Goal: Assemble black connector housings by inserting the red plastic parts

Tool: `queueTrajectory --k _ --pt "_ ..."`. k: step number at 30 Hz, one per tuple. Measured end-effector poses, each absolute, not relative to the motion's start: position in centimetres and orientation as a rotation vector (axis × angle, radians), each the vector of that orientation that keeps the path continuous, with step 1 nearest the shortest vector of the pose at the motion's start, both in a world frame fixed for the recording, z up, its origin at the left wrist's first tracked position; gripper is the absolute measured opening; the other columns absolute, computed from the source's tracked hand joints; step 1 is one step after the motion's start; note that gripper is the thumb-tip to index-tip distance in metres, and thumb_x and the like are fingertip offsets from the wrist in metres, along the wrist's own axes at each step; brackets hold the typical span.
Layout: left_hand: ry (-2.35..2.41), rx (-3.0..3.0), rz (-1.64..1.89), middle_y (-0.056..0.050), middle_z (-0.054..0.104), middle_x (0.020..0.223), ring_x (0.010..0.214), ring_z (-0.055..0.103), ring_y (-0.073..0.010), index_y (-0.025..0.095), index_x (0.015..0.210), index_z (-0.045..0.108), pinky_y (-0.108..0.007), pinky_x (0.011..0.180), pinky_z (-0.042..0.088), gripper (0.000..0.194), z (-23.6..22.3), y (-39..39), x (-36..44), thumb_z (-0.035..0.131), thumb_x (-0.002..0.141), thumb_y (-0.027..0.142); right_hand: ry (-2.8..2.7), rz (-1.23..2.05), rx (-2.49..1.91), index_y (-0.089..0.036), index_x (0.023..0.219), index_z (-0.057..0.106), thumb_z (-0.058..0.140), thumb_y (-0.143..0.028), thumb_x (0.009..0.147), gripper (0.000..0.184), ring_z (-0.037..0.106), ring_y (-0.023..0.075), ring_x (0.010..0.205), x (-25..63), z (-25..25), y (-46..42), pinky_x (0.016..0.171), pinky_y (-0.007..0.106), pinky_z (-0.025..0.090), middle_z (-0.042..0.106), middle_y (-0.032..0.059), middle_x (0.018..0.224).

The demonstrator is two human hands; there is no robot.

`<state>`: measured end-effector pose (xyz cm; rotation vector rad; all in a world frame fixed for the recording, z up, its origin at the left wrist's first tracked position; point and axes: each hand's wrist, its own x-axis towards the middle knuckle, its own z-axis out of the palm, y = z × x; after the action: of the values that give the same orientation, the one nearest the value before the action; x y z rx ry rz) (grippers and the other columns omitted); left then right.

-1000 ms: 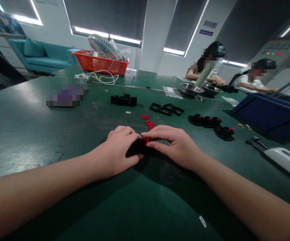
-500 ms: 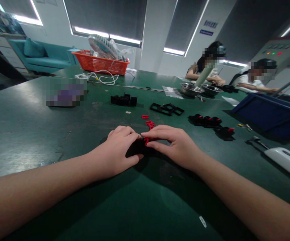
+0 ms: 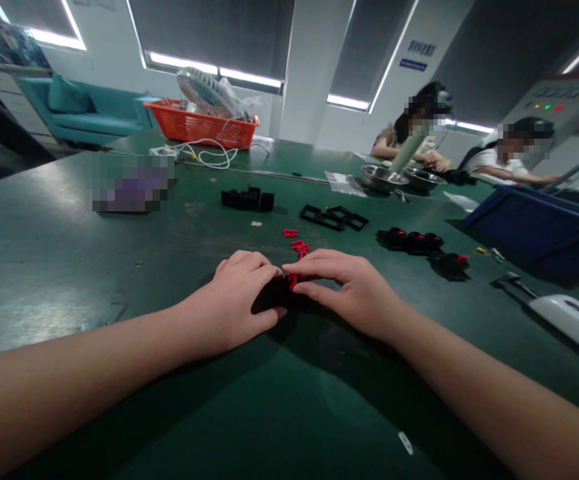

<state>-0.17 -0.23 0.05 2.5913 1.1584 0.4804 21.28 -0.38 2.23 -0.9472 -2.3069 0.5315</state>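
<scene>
My left hand (image 3: 242, 297) is closed around a black plastic part (image 3: 272, 297) low over the green table, its fingers hiding much of it. At the right end of that part, my right hand (image 3: 342, 283) pinches a small red plastic piece (image 3: 293, 282) between thumb and fingers. The red piece touches the black part; how far it sits in it I cannot tell. Just beyond my fingertips lie several loose red pieces (image 3: 299, 246), with one red piece (image 3: 290, 233) a little apart from them.
Beyond my hands lie black blocky parts (image 3: 247, 199) and black frames (image 3: 334, 217). At right are black parts with red pieces (image 3: 409, 240), a blue bin (image 3: 539, 227) and a white-handled tool (image 3: 572, 320). An orange basket (image 3: 199, 127) stands at the back; two people sit at far right.
</scene>
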Motion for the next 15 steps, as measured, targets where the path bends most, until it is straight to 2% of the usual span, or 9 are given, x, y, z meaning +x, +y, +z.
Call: queueTrajectory --k 15 --pt "1.164 2.605 0.497 -0.011 0.06 0.107 0.109 0.05 -0.0312 0.017 0.107 0.062 -0.049 0.097 0.043 0.03 -0.07 -0.19 -0.18 0.06 0.083 0.033 -2.311 0.536 -0.957 -0.026 0.113 0.074 0.067 -0.017 0.087 0.028 0.07 0.0199 0.102 21.25 2.31 -0.35 0.095 0.036 0.054 0.076 0.0039 0.109"
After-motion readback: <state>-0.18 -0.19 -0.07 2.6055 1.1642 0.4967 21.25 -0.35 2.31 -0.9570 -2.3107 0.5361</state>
